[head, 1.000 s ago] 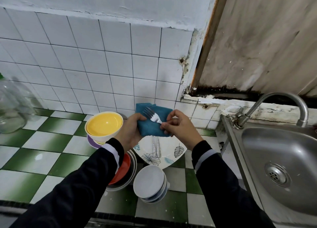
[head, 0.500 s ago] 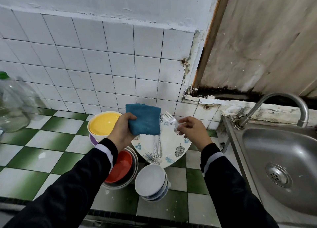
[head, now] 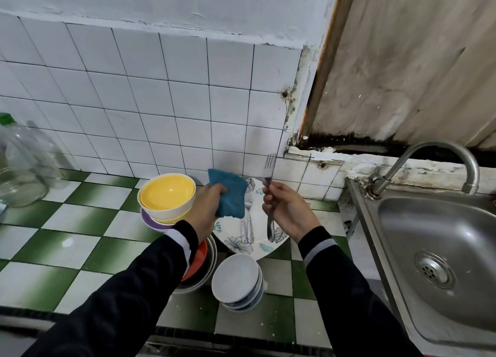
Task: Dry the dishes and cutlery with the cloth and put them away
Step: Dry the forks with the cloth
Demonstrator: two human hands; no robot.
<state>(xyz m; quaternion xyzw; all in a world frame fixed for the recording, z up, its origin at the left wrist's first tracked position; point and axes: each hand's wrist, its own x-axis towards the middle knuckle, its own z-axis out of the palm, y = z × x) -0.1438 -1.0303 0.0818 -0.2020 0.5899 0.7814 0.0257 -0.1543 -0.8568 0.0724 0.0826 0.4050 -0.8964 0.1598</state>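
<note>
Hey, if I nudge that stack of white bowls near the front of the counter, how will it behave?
The stack of white bowls would probably slide as one, since they are nested and the green-and-white tiled counter looks glossy. It looks ceramic, so likely heavy and breakable. It stands near the front edge, so pushing it toward you seems risky.

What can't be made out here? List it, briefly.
Head view only:
- Red bowl: mostly hidden under the left sleeve.
- Cutlery on the plate: tops behind the cloth, count unclear.
- Bottle: cut by the left edge.
- Sink: cut by the right edge.
</note>
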